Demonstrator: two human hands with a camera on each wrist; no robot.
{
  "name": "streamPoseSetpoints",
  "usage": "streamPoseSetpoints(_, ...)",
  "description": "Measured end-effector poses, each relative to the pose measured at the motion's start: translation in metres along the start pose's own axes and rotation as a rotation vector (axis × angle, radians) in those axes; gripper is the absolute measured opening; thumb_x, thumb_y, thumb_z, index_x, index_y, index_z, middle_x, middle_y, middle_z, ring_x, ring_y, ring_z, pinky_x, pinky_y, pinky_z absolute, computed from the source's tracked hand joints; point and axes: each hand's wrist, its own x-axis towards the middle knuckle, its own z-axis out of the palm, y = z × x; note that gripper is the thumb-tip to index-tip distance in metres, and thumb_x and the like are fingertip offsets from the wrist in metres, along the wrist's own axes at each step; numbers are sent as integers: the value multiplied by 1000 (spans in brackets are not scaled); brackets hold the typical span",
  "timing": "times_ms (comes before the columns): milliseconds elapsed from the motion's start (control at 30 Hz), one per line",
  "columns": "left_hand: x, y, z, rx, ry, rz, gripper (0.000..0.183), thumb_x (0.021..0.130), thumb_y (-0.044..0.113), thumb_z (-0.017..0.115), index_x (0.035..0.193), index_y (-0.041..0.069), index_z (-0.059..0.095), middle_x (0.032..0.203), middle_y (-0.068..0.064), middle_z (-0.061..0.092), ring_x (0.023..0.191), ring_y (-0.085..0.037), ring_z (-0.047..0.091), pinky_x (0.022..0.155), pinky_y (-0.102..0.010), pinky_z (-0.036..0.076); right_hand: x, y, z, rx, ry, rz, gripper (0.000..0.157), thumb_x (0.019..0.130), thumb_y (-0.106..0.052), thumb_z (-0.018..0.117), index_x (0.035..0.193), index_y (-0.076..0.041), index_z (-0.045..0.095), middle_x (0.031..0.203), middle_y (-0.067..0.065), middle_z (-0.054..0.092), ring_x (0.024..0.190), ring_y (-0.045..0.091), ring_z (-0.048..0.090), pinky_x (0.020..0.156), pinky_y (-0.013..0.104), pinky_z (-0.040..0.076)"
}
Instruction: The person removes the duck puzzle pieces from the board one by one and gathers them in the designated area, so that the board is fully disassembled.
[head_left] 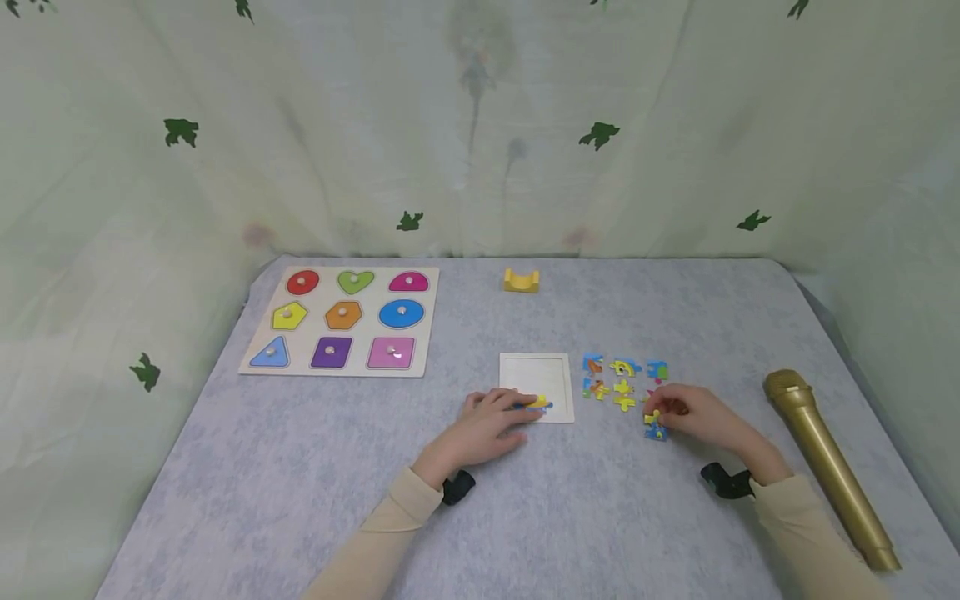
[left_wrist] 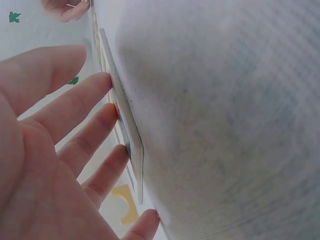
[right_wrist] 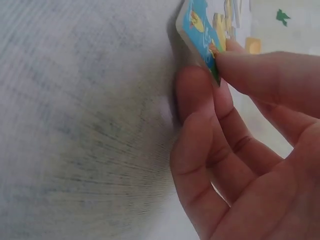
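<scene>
My left hand (head_left: 491, 427) lies over the lower left of a square white puzzle frame (head_left: 569, 383), its fingers extended. Under those fingertips a blue and yellow jigsaw piece (head_left: 542, 404) shows, partly hidden. In the left wrist view the fingers (left_wrist: 85, 142) are spread, with several tips at the frame's edge. To the right, my right hand (head_left: 701, 415) pinches another blue and yellow jigsaw piece (head_left: 655, 427) between thumb and fingers. The right wrist view shows this piece (right_wrist: 197, 30) tilted, the thumb on its printed face.
Several loose jigsaw pieces (head_left: 624, 390) lie between the frame and my right hand. A knobbed shape board (head_left: 431, 342) stands at the back left, a yellow notched block (head_left: 521, 282) at the back middle. A gold microphone (head_left: 832, 471) lies along the right side.
</scene>
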Motion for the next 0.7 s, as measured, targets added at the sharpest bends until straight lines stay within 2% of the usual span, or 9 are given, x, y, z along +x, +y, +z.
streamPoseSetpoints(300, -1, -1, 0, -5, 1, 9, 41, 99, 28, 53, 140, 21, 52, 147, 5, 39, 136, -23, 28, 101, -53, 22, 1, -4, 1, -84, 2, -7, 17, 84, 4, 65, 87, -13, 67, 86, 1, 61, 76, 12, 51, 66, 30, 45)
streamPoseSetpoints(533, -7, -7, -3, -44, 40, 61, 38, 97, 24, 56, 135, 16, 57, 146, -1, 41, 137, -22, 31, 104, -49, 22, 11, -16, 0, -12, 64, -52, 8, 90, -4, 63, 97, -7, 67, 90, 1, 61, 76, 13, 53, 64, 29, 46)
streamPoseSetpoints(700, -13, -12, -5, -59, 60, 54, 38, 96, 22, 58, 133, 14, 59, 146, -3, 41, 135, -20, 32, 105, -49, 22, 33, -33, 13, 45, 27, -134, 10, 93, -6, 61, 101, -6, 66, 93, 0, 63, 80, 14, 56, 68, 29, 48)
